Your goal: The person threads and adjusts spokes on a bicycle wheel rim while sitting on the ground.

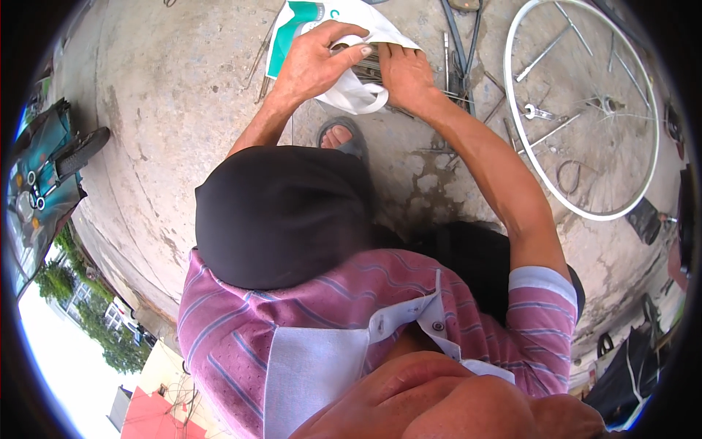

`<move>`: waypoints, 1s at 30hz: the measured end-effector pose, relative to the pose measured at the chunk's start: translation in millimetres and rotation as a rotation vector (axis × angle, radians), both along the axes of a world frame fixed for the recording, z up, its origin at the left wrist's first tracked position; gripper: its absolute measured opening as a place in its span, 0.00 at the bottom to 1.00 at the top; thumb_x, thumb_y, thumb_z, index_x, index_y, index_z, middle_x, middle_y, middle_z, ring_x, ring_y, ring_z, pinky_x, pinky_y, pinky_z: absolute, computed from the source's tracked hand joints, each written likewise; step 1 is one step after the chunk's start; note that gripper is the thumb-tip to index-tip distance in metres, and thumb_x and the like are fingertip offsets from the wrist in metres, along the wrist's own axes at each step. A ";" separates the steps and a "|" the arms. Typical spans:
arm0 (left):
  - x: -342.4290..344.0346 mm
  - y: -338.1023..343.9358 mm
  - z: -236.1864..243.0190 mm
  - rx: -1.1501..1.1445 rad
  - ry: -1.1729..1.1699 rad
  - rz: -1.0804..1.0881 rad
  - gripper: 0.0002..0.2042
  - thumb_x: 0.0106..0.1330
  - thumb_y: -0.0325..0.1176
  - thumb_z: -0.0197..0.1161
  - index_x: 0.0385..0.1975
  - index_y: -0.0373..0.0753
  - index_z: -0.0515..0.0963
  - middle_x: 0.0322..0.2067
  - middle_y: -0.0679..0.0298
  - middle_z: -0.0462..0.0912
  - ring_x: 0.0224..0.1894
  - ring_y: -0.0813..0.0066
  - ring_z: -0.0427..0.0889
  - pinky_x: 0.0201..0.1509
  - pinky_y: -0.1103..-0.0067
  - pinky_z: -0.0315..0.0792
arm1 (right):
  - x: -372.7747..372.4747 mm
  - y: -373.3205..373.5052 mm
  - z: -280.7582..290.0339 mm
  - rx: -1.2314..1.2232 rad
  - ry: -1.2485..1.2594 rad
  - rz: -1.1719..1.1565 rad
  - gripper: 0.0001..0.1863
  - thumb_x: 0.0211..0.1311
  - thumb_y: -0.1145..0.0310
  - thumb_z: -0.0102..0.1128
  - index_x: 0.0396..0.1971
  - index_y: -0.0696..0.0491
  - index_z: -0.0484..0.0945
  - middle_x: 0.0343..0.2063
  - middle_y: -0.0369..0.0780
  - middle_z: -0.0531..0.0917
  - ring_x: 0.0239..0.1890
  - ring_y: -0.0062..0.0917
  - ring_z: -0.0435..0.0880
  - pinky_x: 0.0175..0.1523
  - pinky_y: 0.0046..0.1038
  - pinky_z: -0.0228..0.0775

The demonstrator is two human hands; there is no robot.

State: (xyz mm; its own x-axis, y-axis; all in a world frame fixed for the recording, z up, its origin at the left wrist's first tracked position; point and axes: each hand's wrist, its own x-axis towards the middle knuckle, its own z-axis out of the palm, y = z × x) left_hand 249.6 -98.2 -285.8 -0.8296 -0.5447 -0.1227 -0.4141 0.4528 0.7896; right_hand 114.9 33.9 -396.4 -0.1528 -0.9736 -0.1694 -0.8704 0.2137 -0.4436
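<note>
A white and teal bag lies on the concrete in front of me, its mouth spread and a loop handle hanging toward me. Thin metal rods, like wheel spokes, show inside the opening. My left hand grips the bag at the left side of its mouth, with thumb and forefinger curved around the gap. From the right, my right hand reaches in at the opening. Its fingertips are tucked under the white edge, so what they hold is hidden.
A white bicycle rim with a few spokes lies to the right, a wrench inside it. Dark strips and loose rods lie between rim and bag. My sandalled foot is just below the bag. A parked vehicle stands far left.
</note>
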 end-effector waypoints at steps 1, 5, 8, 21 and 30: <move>5.7 -4.3 -4.7 -0.009 0.002 0.011 0.15 0.70 0.38 0.69 0.51 0.38 0.84 0.44 0.62 0.86 0.45 0.72 0.83 0.51 0.76 0.77 | 5.1 1.6 0.1 -0.015 0.060 -0.005 0.33 0.59 0.62 0.63 0.62 0.62 0.69 0.58 0.54 0.77 0.62 0.47 0.76 0.62 0.47 0.68; 37.1 -35.5 -36.7 -0.002 0.131 0.278 0.16 0.72 0.39 0.66 0.53 0.35 0.83 0.45 0.59 0.87 0.48 0.72 0.84 0.55 0.76 0.76 | 5.9 1.6 -2.6 -0.116 0.127 -0.015 0.30 0.55 0.63 0.64 0.58 0.62 0.72 0.51 0.49 0.76 0.56 0.44 0.75 0.59 0.46 0.68; 69.4 -55.8 -72.4 -0.070 0.099 0.493 0.18 0.71 0.39 0.65 0.53 0.33 0.82 0.46 0.54 0.88 0.49 0.66 0.86 0.56 0.73 0.77 | 7.2 -1.8 4.4 -0.073 0.148 0.013 0.31 0.53 0.62 0.66 0.57 0.61 0.73 0.52 0.49 0.75 0.58 0.44 0.74 0.60 0.46 0.68; 104.7 -76.4 -131.0 0.146 -0.121 0.863 0.18 0.69 0.36 0.66 0.52 0.29 0.80 0.43 0.55 0.86 0.45 0.66 0.83 0.51 0.73 0.75 | 28.7 -8.1 -56.7 -0.122 0.305 0.092 0.20 0.59 0.57 0.62 0.45 0.56 0.86 0.49 0.46 0.82 0.57 0.41 0.72 0.65 0.47 0.60; 71.9 -70.4 -87.0 0.704 0.539 0.903 0.05 0.72 0.29 0.65 0.38 0.34 0.81 0.32 0.66 0.83 0.34 0.79 0.79 0.40 0.79 0.74 | 3.7 3.1 1.0 -0.193 -0.090 0.068 0.20 0.62 0.55 0.63 0.47 0.54 0.85 0.43 0.46 0.88 0.50 0.38 0.84 0.56 0.38 0.73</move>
